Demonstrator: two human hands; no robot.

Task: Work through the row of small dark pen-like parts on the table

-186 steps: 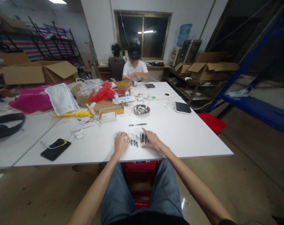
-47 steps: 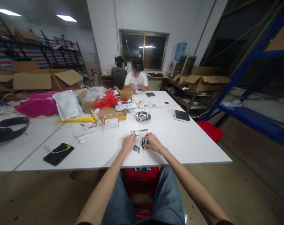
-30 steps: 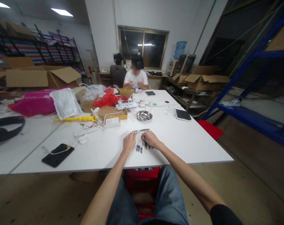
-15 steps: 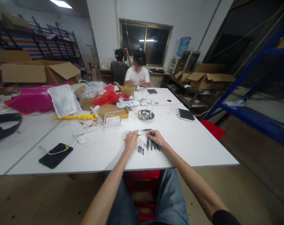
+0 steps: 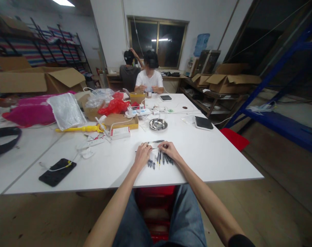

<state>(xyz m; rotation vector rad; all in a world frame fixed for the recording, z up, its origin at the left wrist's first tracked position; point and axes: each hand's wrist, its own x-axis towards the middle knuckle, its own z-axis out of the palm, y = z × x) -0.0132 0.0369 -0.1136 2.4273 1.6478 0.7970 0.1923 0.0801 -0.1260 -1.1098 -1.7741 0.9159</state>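
My left hand (image 5: 142,155) is closed round a thin dark pen refill (image 5: 154,148), whose narrow end sticks out to the right. Close to that end, the fingers of my right hand (image 5: 170,151) are pinched together; whatever they hold is too small to make out. Under and between the hands lie pen parts in a rough row: dark-tipped clear pieces (image 5: 151,163) on the left, slim black refills with yellow ends (image 5: 159,159) in the middle, and several black pen caps (image 5: 168,159) on the right. Beyond the hands lies another dark pen (image 5: 156,141).
A shiny metal dish (image 5: 158,124) stands ahead. To the left are a small white box (image 5: 120,133), a power strip (image 5: 137,112), a yellow hand-shaped stick (image 5: 80,129) and a black phone-like slab (image 5: 57,172). A black-topped device (image 5: 203,122) lies right. A co-worker (image 5: 149,80) sits across the table.
My right fingertips have come closer to the protruding end of the refill. The left hand keeps its grip. The whole view has shifted slightly.
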